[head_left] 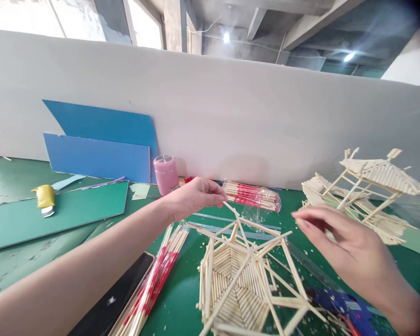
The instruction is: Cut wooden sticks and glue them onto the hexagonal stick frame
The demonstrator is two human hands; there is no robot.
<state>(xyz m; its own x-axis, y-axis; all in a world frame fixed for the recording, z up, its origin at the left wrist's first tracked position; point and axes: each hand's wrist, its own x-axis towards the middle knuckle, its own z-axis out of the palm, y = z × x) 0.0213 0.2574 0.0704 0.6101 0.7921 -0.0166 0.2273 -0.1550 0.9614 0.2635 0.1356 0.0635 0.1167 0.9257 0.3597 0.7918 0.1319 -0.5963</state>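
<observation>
Head view, looking down over a green table [182, 298]: the left hand [192, 198] reaches across with its fingertips pinched together on the upper end of a thin wooden stick [231, 208], right where that stick rises from the hexagonal stick frame [245, 280]. The frame sits on the table just below and between both hands, its floor laid with rows of sticks and slanted struts meeting near the top. Over to the right hand [339, 242] now: fingers spread loosely, slightly curled, holding nothing and hovering beside the frame's right edge without touching it. Behind that hand stands a finished stick pavilion model [371, 191]. Wrapped bundles of sticks lie near the left wrist [154, 284] and just beyond the left fingers [255, 196]. A pink cup [165, 175] stands by the wall, blue boards [101, 140] leaning behind it.
</observation>
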